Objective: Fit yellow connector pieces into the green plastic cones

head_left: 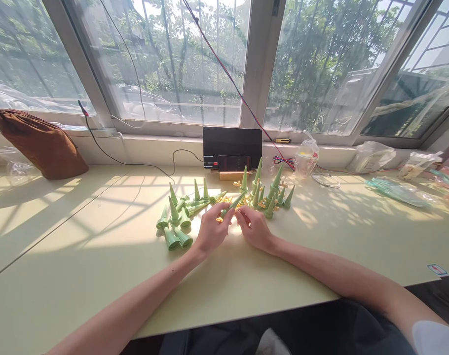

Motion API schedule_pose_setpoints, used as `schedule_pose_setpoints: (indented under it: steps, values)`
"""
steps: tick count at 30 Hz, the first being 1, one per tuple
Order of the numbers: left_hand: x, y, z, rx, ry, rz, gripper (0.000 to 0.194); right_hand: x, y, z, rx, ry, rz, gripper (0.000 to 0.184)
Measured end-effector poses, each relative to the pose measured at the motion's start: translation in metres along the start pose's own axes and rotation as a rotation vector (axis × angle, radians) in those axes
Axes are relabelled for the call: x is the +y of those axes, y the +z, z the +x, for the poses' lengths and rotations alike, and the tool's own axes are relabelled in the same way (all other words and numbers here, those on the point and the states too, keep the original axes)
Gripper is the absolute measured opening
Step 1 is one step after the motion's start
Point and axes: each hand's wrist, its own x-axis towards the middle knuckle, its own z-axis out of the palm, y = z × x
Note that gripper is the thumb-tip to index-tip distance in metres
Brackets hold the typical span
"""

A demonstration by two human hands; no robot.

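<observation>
Between the fingers of my left hand is a green plastic cone, tilted with its tip up to the right. My right hand is closed in a pinch just beside it; whatever those fingertips hold is hidden. Several loose green cones stand or lie to the left of my left hand. Small yellow pieces lie behind both hands, partly covered by them. Beyond my right hand stands a cluster of green cones, some with yellow pieces sticking out at their sides.
A black tablet leans at the sill with a phone on a wooden stand before it. A brown drawstring bag stands at the left. Plastic bags lie at the right; a cable crosses the back.
</observation>
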Motion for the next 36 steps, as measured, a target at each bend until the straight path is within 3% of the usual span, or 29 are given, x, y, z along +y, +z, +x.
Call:
schedule_pose_setpoints:
  steps: [11,20,36]
  values:
    - [0.013,-0.002,0.000,0.044,-0.113,0.011,0.037,0.000,-0.001,0.000,0.082,-0.068,0.024,0.024]
    - [0.008,-0.004,0.004,0.115,-0.256,-0.006,0.040,0.000,-0.002,0.001,0.082,-0.118,0.003,0.023]
    - [0.004,-0.004,0.005,0.126,-0.320,0.004,0.044,0.001,-0.002,0.000,0.087,-0.156,-0.022,0.023]
